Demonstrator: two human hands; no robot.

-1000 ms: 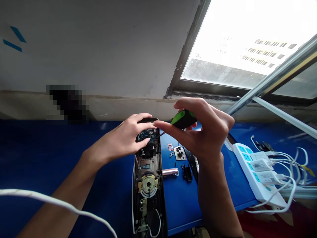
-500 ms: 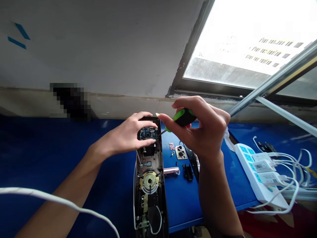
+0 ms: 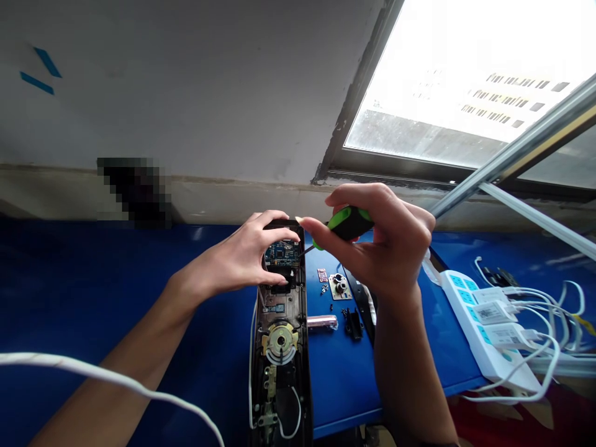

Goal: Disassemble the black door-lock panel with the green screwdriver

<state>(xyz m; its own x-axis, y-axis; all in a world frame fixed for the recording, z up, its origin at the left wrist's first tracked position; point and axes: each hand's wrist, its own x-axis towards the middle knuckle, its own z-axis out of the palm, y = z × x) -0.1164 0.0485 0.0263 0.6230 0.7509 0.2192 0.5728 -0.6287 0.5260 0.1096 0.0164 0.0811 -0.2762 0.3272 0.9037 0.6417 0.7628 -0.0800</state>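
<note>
A long dark device housing [image 3: 304, 310] lies open on the blue table, its inside facing up. Near its far end is a blue circuit board [image 3: 280, 251]; lower down sits a round metal part [image 3: 281, 341]. My left hand [image 3: 246, 248] rests over the far end with thumb and fingers spread around the board, gripping nothing. In my right hand [image 3: 386, 236] is a green and black screwdriver [image 3: 349, 222], held at a slant. Its shaft runs down left to the board's right edge; I cannot make out the exact tip contact.
Right of the housing lie a small board with a round part [image 3: 339, 286], screws [image 3: 324, 289], a black bracket [image 3: 354, 325] and a pink wrapped cylinder [image 3: 322, 322]. A white power strip [image 3: 479, 335] with plugged adapters is farther right. A white cable [image 3: 116, 386] crosses the lower left.
My left thumb has moved down off the board, widening the hand's spread. The screwdriver stays at the board's right edge, its handle shifted slightly. The whole view has moved a little.
</note>
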